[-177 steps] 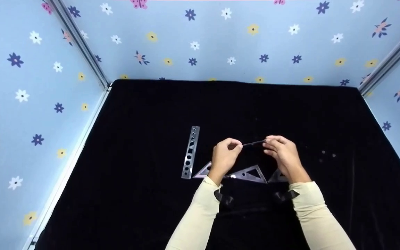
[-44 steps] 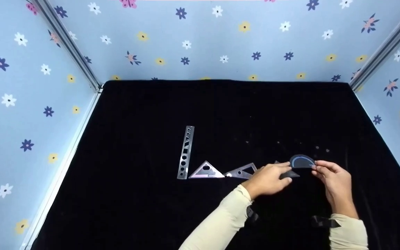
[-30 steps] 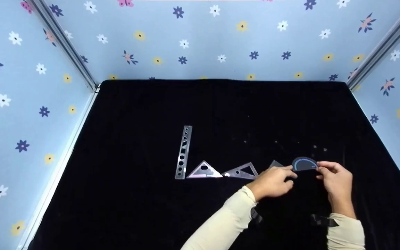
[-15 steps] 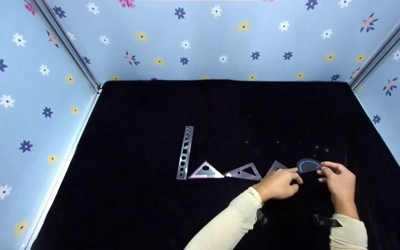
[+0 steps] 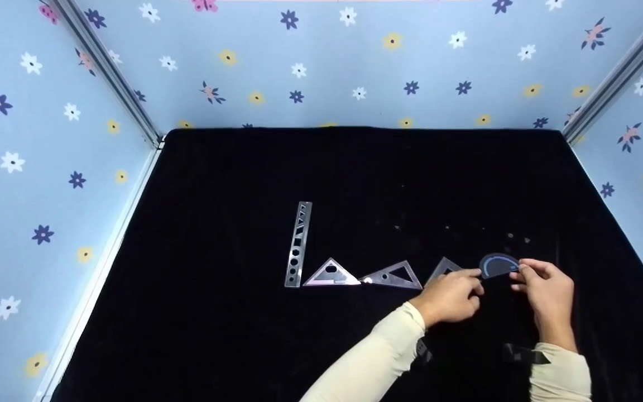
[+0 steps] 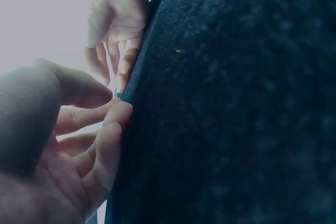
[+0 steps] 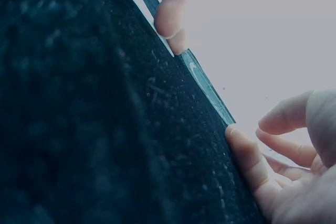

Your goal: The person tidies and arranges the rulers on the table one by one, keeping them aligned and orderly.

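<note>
A dark semicircular protractor with a blue arc lies on the black cloth at the right of the head view. My left hand stretches its index finger to the protractor's left end; its other fingers are bent. My right hand is at the opposite end. In the right wrist view a fingertip touches the protractor, while the thumb stands apart from it. A set square lies partly hidden behind my left hand. Further left lie two more set squares, one wide and one narrow.
A clear ruler with cut-out shapes lies lengthwise left of the set squares. Small light specks dot the black cloth beyond the protractor. Blue flowered walls enclose the back and sides.
Earlier both hands held a thin dark item up near the middle. Since then they have shifted right, and the protractor has slid slightly right and tilted on the cloth. Little differs from half a second ago.
</note>
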`<state>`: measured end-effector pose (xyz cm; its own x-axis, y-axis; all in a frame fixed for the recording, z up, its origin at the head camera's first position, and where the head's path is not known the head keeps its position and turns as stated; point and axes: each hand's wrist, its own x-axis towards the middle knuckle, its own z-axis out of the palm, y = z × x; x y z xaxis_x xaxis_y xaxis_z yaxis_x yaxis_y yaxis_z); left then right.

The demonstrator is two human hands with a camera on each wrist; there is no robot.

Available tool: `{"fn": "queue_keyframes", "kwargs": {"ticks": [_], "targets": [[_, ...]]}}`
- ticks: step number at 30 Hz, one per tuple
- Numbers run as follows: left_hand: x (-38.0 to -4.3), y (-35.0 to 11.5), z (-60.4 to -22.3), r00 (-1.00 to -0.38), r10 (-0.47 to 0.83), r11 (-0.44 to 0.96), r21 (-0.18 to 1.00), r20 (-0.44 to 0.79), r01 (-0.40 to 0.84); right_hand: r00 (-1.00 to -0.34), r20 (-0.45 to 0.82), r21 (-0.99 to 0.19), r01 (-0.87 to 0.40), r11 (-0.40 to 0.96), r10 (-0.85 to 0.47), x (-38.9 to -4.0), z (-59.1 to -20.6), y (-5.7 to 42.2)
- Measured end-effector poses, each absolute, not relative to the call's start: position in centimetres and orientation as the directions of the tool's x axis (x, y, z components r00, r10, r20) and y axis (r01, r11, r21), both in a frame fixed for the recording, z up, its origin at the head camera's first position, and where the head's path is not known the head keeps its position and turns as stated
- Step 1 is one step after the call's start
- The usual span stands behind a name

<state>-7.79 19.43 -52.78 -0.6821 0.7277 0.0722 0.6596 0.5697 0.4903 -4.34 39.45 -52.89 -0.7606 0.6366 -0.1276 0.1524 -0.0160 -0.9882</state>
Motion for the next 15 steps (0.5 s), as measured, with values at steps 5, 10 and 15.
{"fn": "queue_keyframes", "kwargs": {"ticks": [5, 10, 15], "targets": [[-7.98, 19.29, -53.18, -0.698, 0.710, 0.555, 0.533, 0.097, 0.639, -0.759, -0.133, -0.989, 0.142, -0.037, 0.637, -4.21, -52.92, 39.39], [-8.00, 19.32, -53.30, -0.715, 0.693, 0.562, 0.556, 0.088, 0.613, -0.755, -0.129, -0.991, 0.130, -0.046, 0.644, -4.18, -52.92, 39.41], [-7.81, 19.48, -53.43, -0.727, 0.683, 0.580, 0.548, 0.077, 0.603, -0.747, -0.138, -0.989, 0.133, -0.058, 0.650, -4.11, -52.94, 39.52]]}}
